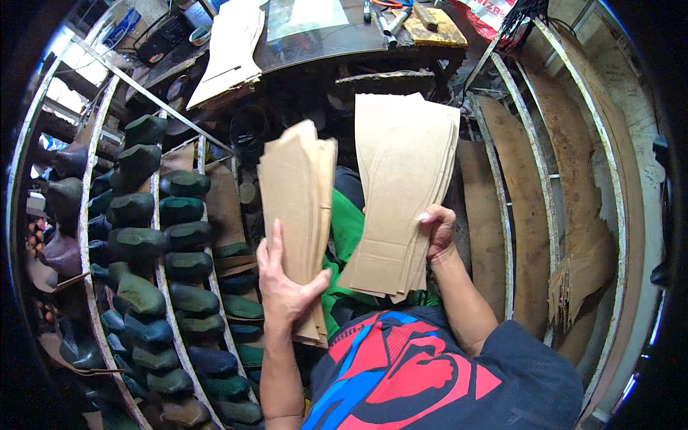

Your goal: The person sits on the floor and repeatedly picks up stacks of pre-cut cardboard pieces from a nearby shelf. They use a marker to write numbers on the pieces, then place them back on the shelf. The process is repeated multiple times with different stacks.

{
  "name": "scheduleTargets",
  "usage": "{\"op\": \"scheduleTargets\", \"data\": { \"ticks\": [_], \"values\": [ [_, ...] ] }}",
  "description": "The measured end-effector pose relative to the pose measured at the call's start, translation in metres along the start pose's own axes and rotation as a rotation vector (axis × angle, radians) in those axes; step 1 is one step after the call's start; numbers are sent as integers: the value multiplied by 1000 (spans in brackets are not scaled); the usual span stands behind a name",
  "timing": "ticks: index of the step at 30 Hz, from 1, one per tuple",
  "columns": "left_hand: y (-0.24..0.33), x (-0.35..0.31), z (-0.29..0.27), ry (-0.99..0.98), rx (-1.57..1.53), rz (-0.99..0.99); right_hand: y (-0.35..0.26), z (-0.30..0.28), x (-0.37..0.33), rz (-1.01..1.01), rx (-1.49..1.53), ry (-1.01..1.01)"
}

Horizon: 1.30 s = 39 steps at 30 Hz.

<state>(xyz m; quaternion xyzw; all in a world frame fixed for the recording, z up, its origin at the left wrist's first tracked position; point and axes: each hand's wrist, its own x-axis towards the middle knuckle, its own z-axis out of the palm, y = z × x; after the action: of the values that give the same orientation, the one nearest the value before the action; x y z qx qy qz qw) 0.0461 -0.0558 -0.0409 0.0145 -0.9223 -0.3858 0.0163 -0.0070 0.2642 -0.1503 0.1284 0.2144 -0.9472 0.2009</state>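
Observation:
My left hand [287, 287] grips a fanned stack of brown cut cardboard pieces [290, 193] near its lower part, thumb on one edge and fingers along the face. Another stack of brown cardboard pieces [401, 186], wide at the top and curved in at the sides, is pinched at its right edge by my right hand [438, 231]. Its right thumb lies on the front; the other fingers go behind it, mostly hidden. Both stacks are held up side by side, a gap between them, with their layers slightly out of line. Green cloth [346, 222] shows behind them.
Metal racks at the left carry rows of dark green shoe lasts [136, 240]. Brown sheets [512, 215] stand on the right-hand rack. Beyond the stacks is a dark worktable [308, 50] with white cut pieces [233, 43] and hand tools [394, 21].

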Motion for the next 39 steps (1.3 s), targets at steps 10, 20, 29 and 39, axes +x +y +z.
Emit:
{"op": "scheduleTargets", "data": {
  "ticks": [10,20,29,39],
  "values": [
    [43,20,23,-63,-524,-70,10,68,-26,-88,-169,163],
    [42,28,59,135,-635,11,43,102,-22,283,-18,-106],
    [4,23,-10,35,-981,-234,-12,66,-23,-5,-284,163],
    [51,37,29,-1,-362,71,7,108,-22,-40,-423,91]
  ]
}}
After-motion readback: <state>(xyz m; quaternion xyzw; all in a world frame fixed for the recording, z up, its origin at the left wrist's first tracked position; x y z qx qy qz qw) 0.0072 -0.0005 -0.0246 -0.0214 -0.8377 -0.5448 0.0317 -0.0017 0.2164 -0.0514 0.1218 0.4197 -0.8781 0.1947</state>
